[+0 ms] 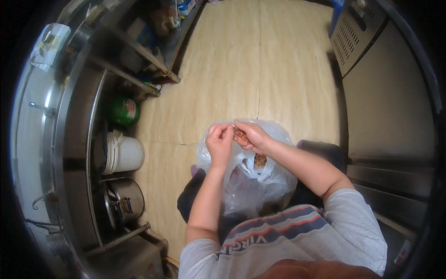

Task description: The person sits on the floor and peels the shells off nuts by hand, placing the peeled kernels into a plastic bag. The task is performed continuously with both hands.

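My left hand (220,139) and my right hand (256,136) meet at the fingertips above a translucent plastic bag (278,130). Between the fingertips is a small pale piece (232,125), too small to name surely. Several reddish-brown nuts (241,134), which look like peanuts, lie in the curled fingers of my right hand. Below that hand, an opening in a white plastic carrier bag (266,176) shows more light-brown nuts (260,161), apparently peanuts. Crumpled clear plastic (240,195) spreads between my knees.
At left, under a steel counter, are a green container (125,111), a white plastic bucket (129,153) and a lidded steel pot (130,198). A low shelf (150,61) with goods stands at upper left. Metal cabinets (390,94) line the right. Wood-patterned flooring (223,69) stretches ahead.
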`<state>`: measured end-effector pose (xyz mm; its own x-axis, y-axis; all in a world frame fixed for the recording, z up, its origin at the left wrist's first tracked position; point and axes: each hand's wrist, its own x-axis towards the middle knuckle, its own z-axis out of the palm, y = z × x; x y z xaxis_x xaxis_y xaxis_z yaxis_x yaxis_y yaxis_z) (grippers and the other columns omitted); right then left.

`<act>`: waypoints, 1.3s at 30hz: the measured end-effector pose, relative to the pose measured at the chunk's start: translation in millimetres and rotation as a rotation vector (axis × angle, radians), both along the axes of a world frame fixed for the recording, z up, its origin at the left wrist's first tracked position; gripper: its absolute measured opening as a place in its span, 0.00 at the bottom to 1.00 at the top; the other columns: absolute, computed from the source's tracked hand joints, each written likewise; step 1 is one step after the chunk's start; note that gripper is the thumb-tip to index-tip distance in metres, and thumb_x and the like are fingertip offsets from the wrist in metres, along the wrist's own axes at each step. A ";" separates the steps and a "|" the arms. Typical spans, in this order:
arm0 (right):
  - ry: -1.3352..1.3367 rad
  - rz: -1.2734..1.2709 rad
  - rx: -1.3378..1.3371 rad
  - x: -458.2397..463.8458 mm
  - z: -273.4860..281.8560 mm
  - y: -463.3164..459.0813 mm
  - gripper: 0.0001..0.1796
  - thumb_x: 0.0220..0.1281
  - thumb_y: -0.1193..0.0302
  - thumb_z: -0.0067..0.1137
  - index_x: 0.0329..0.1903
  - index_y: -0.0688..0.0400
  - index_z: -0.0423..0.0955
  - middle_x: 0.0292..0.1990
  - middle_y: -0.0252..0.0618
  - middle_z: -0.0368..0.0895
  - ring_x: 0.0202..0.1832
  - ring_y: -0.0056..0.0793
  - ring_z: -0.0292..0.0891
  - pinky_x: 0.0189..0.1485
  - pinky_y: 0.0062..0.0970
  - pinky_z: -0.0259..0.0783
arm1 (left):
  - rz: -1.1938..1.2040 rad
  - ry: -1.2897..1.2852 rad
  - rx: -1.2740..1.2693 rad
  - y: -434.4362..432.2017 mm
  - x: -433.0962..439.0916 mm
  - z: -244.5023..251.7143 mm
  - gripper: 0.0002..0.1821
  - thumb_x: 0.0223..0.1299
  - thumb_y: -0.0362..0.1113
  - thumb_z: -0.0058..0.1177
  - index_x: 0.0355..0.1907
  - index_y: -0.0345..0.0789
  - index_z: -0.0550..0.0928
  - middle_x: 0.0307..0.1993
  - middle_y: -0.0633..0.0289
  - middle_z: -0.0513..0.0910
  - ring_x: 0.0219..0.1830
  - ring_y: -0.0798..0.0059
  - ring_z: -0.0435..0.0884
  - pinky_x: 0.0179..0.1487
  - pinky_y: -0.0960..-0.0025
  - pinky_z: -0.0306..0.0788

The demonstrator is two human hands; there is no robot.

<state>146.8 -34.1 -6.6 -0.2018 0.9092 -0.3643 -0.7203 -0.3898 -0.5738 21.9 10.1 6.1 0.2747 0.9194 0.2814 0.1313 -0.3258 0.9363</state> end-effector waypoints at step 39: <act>-0.395 0.027 -0.040 -0.4 1.7 -2.5 0.19 0.66 0.57 0.46 0.39 0.61 0.76 0.18 0.27 0.67 0.18 0.16 0.59 0.20 0.20 0.58 | -0.308 -0.532 -0.984 27.9 -46.0 -29.1 0.32 0.64 0.61 0.38 0.41 0.28 0.74 0.33 0.59 0.77 0.33 0.68 0.76 0.38 0.73 0.69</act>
<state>146.5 -36.6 -4.9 -0.0631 0.8889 -0.4538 -0.4362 -0.4335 -0.7885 -24.2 38.1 -23.1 0.5868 0.7200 -0.3706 -0.3135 0.6240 0.7158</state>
